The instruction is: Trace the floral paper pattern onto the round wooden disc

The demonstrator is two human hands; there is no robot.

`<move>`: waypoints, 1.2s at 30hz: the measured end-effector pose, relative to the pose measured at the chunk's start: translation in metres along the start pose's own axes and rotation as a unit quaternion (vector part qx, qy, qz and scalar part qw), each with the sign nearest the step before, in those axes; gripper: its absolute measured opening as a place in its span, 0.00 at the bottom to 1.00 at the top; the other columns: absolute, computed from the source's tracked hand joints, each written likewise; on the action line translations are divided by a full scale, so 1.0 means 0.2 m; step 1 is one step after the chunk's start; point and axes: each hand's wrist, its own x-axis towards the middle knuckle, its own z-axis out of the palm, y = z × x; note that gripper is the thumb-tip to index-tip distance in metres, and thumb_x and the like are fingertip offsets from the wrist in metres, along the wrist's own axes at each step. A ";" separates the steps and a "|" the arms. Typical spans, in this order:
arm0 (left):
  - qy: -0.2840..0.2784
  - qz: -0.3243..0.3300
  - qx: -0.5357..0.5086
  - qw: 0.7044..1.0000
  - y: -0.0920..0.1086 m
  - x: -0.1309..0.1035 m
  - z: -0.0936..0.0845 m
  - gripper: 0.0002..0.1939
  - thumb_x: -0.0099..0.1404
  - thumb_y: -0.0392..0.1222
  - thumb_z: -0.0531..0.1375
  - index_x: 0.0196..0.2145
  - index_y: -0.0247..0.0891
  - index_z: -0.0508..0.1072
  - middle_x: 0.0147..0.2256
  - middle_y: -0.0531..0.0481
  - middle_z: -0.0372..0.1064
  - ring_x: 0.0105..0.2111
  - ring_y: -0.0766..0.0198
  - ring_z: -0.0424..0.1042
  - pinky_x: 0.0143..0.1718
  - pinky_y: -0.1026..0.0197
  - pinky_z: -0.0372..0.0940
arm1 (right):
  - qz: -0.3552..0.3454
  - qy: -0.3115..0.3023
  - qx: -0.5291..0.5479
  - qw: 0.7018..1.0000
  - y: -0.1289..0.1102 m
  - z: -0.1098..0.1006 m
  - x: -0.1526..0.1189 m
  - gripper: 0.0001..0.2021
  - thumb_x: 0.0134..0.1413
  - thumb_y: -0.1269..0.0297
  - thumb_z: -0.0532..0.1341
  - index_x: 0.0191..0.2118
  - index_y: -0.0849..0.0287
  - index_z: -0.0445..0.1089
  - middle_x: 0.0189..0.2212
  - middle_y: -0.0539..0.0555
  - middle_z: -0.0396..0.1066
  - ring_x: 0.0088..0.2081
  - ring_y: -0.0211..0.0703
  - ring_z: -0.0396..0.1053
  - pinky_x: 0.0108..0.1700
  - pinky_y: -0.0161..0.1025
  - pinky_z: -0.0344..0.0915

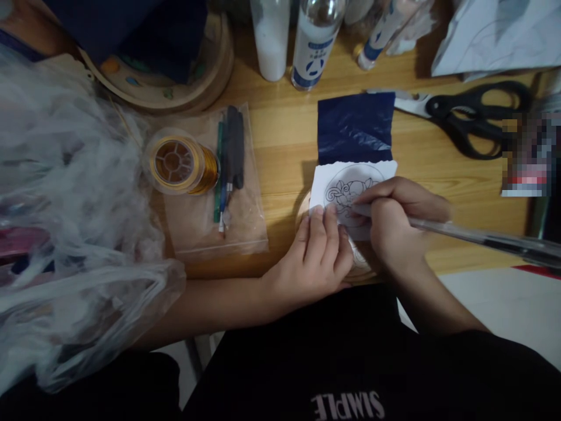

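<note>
Under my hands lies a white paper [319, 182] printed with a round line drawing, its top edge torn. Dark blue carbon-like sheet [354, 126] sticks out beyond that edge. Both rest over a round pale wooden piece [303, 206], mostly covered. My left hand [322, 251] lies flat with its fingertips on the paper's lower left. My right hand [401, 219] is closed around a clear-barrelled pen [464, 230], whose tip meets the drawing. The pen slants off to the right; its exact contact point is partly hidden by my fingers.
Black-handled scissors [456, 111] lie at the upper right. Bottles [313, 49] stand at the back. On the left are a spool of golden wire [184, 164], a clear bag [197, 234] with slim tools, a crumpled plastic bag [79, 234] and a round wooden tray [214, 82].
</note>
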 end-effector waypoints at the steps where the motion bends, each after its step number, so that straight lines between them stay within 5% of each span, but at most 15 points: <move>1: 0.001 0.001 0.000 1.000 0.00 0.00 0.00 0.37 0.71 0.65 0.46 0.50 0.22 0.70 0.51 0.23 0.71 0.50 0.41 0.75 0.51 0.49 0.70 | -0.002 -0.007 0.002 1.000 0.00 0.00 0.00 0.12 0.44 0.76 0.56 0.22 0.54 0.73 0.17 0.44 0.69 0.20 0.34 0.66 0.24 0.34 0.62; 28: -0.008 0.005 0.001 1.000 -0.01 0.00 -0.01 0.39 0.71 0.66 0.45 0.51 0.21 0.69 0.52 0.22 0.71 0.51 0.40 0.75 0.52 0.48 0.70 | 0.003 0.015 -0.014 1.000 0.02 -0.02 -0.01 0.10 0.44 0.75 0.55 0.22 0.58 0.73 0.17 0.45 0.69 0.20 0.33 0.65 0.24 0.33 0.62; 36: -0.011 0.011 -0.001 1.000 -0.01 0.00 -0.01 0.39 0.71 0.66 0.46 0.51 0.20 0.69 0.51 0.22 0.71 0.50 0.41 0.75 0.52 0.48 0.70 | 0.016 -0.023 -0.023 0.999 0.03 -0.03 -0.02 0.12 0.46 0.75 0.56 0.24 0.55 0.74 0.20 0.45 0.70 0.21 0.34 0.66 0.27 0.34 0.64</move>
